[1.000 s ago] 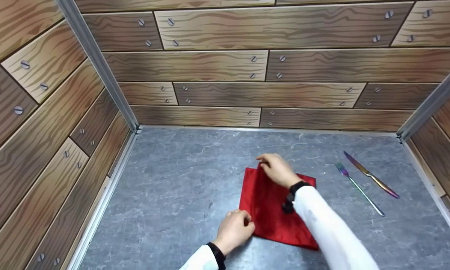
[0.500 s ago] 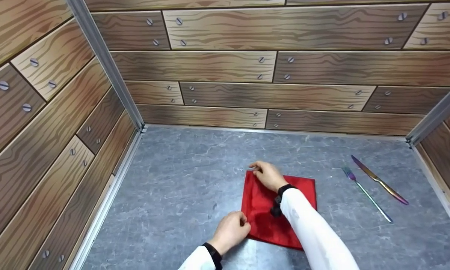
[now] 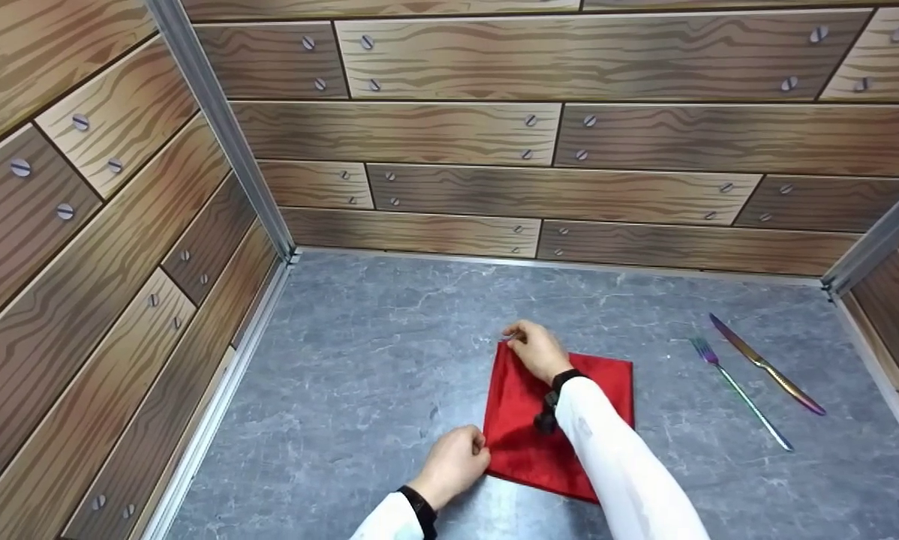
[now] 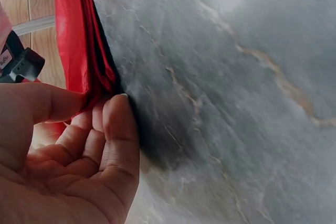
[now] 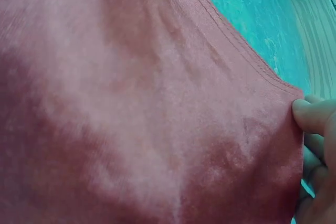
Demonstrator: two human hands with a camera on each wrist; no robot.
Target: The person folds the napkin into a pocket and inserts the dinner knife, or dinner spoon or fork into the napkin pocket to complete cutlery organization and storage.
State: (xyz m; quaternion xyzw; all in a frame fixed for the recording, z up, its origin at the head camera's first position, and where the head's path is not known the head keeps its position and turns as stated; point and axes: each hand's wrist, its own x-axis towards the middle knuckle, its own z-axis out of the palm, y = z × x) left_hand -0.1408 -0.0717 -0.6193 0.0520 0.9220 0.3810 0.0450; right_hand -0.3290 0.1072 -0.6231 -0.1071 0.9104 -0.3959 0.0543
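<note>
Since a second ago your right hand (image 3: 537, 349) has drawn the far corner of the red napkin (image 3: 521, 435) back toward you a little, and the cloth now lies flatter and more squarely folded; your left hand (image 3: 453, 463) has stayed at the near left corner.

The napkin sits on the grey marbled counter (image 3: 359, 360), roughly at its middle and slightly toward you, folded into a near-square shape. Your right grip pinches the far left corner — in the right wrist view a fingertip (image 5: 310, 116) presses against the hemmed corner of the napkin (image 5: 131, 103), with the other fingers curled beneath it. Your left grip pinches the near left edge: the left wrist view shows the thumb and curled fingers (image 4: 113, 129) closed on a bunched fold of the napkin (image 4: 79, 45), just where it meets the counter (image 4: 236, 103). Your right forearm, in a white sleeve (image 3: 622, 465), crosses over the napkin, and a dark wrist strap (image 3: 562, 382) lies over the cloth.

To the right, well apart from the napkin, a fork (image 3: 738, 392) and a knife (image 3: 766, 365) — both with an iridescent sheen — lie side by side on the counter, angled alike. Wood-pattern panels (image 3: 539, 135) with printed screw heads wall the counter in at the back and on both sides.
</note>
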